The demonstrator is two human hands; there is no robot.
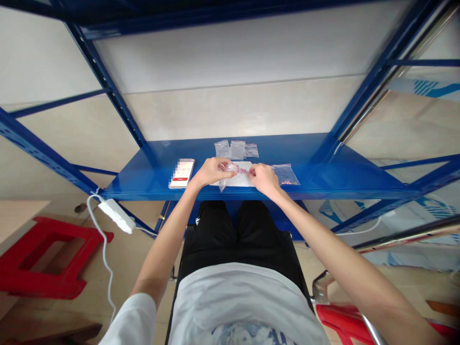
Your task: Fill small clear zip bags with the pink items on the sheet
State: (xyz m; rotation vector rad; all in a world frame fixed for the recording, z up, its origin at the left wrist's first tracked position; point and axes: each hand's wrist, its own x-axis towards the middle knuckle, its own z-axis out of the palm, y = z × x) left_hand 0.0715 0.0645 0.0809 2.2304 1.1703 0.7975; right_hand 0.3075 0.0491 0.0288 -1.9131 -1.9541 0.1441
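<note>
My left hand (212, 171) pinches a small clear plastic bag (228, 176) above a white sheet of paper (239, 180) on the blue metal shelf (151, 179). My right hand (264, 179) is at the right edge of the paper, its fingertips close together near small pink pieces (243, 170). Whether those fingers hold anything is hidden. Behind the hands lie several flat clear bags (237, 149). Another clear bag with pink contents (285, 175) lies to the right of my right hand.
A smartphone (181, 173) lies on the shelf left of my left hand. Blue uprights and braces (108, 86) frame the shelf. Below the shelf are a white power strip (117, 215) with its cable and a red stool (46, 258).
</note>
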